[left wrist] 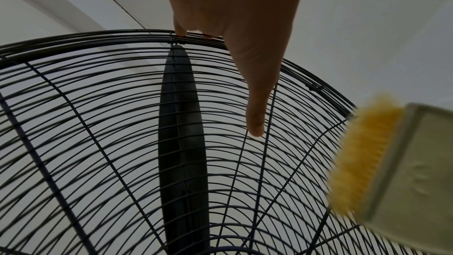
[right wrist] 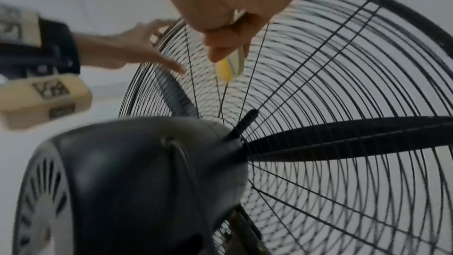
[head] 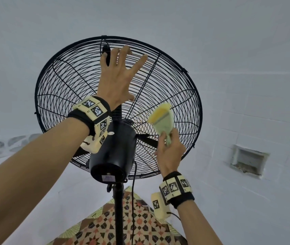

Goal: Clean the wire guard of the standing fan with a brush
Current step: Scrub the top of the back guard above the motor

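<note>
Left hand (head: 116, 75) steadies the guard near twelve o'clock while the right hand (head: 169, 152) holds the brush at about four o'clock.

Spread fingers of the left hand rest on the round black wire guard (head: 61, 82) of the standing fan, fingertips at its top rim; nothing is gripped. The right hand's fingers curl round the handle of the pale green plastic brush with yellow bristles (head: 162, 119), bristles close to the wires right of the black motor housing (head: 112, 152). The guard looks stiff but springy, its thin wires likely to flex, so bracing at the thick rim seems wise. Light and rigid, the brush is best held low on its handle.
</note>
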`<act>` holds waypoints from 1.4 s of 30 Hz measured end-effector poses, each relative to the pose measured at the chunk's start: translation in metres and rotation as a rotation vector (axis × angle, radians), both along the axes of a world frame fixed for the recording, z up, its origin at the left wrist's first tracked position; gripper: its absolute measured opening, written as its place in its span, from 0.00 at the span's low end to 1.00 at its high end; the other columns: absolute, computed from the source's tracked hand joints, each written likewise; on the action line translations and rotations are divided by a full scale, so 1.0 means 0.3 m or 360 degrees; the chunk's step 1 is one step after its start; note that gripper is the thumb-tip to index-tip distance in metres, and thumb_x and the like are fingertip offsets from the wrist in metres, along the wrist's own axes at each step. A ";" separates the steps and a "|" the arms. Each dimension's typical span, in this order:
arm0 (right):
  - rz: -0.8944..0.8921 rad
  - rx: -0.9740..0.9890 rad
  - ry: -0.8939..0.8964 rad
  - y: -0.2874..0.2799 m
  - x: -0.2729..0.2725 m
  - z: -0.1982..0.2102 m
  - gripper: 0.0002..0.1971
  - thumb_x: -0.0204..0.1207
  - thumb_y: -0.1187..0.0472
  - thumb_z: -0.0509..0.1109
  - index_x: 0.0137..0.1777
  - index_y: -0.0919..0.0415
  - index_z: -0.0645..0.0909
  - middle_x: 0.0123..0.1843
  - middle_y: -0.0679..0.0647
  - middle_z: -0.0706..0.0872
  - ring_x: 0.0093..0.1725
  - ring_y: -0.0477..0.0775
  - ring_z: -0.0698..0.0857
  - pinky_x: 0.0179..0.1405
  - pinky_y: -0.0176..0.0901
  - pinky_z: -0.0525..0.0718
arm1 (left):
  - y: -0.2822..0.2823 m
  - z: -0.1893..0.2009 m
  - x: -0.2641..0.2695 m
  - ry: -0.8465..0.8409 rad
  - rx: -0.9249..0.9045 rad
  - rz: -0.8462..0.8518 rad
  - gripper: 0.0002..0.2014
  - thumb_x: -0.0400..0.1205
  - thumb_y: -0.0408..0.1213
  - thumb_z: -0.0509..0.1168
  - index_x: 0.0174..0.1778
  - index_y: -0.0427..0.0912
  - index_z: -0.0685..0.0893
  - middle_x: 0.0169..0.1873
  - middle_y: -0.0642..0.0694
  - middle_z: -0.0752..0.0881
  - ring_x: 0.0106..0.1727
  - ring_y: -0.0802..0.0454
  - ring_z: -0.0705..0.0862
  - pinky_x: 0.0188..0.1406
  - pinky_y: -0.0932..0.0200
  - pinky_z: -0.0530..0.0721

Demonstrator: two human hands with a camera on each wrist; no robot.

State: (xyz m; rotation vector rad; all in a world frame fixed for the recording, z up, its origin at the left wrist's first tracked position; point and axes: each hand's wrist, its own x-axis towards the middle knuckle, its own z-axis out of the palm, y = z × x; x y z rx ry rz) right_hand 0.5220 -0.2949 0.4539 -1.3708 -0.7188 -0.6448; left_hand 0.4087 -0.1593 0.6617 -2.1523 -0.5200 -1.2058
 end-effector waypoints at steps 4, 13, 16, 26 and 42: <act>0.0205 -0.0192 -0.0118 -0.005 -0.035 -0.005 0.06 0.88 0.60 0.67 0.58 0.62 0.80 0.42 0.48 0.86 0.33 0.46 0.87 0.24 0.39 0.88 | -0.003 0.004 0.001 -0.0004 -0.0004 -0.0011 0.67 0.59 0.59 0.89 0.90 0.60 0.55 0.81 0.34 0.66 0.80 0.30 0.66 0.77 0.23 0.67; -0.0041 -0.0256 -0.0190 -0.023 0.012 0.039 0.09 0.87 0.61 0.68 0.63 0.62 0.84 0.40 0.50 0.88 0.28 0.43 0.83 0.23 0.42 0.88 | 0.009 -0.001 0.005 -0.0008 0.0022 -0.0030 0.69 0.57 0.61 0.89 0.91 0.60 0.55 0.80 0.34 0.66 0.79 0.31 0.66 0.76 0.23 0.68; 0.0141 -0.0281 -0.0188 -0.020 -0.026 0.032 0.11 0.86 0.62 0.70 0.66 0.61 0.85 0.44 0.52 0.89 0.31 0.45 0.84 0.26 0.45 0.90 | 0.013 0.000 0.005 -0.0005 0.0014 -0.0030 0.68 0.58 0.60 0.89 0.91 0.60 0.55 0.81 0.34 0.66 0.80 0.30 0.67 0.76 0.22 0.68; 0.0013 -0.0001 0.0182 -0.051 -0.006 0.041 0.06 0.86 0.58 0.70 0.56 0.59 0.82 0.45 0.42 0.84 0.36 0.53 0.90 0.22 0.50 0.90 | 0.009 0.000 0.006 0.0015 0.0015 -0.0004 0.67 0.59 0.61 0.88 0.91 0.60 0.55 0.82 0.34 0.66 0.81 0.30 0.67 0.77 0.22 0.67; 0.0072 -0.0681 0.0154 0.061 -0.049 0.079 0.06 0.90 0.49 0.60 0.55 0.50 0.70 0.45 0.55 0.83 0.40 0.58 0.90 0.29 0.54 0.92 | 0.094 0.047 -0.036 0.0134 0.0131 -0.0213 0.66 0.61 0.60 0.87 0.92 0.53 0.57 0.79 0.35 0.68 0.79 0.31 0.64 0.75 0.33 0.69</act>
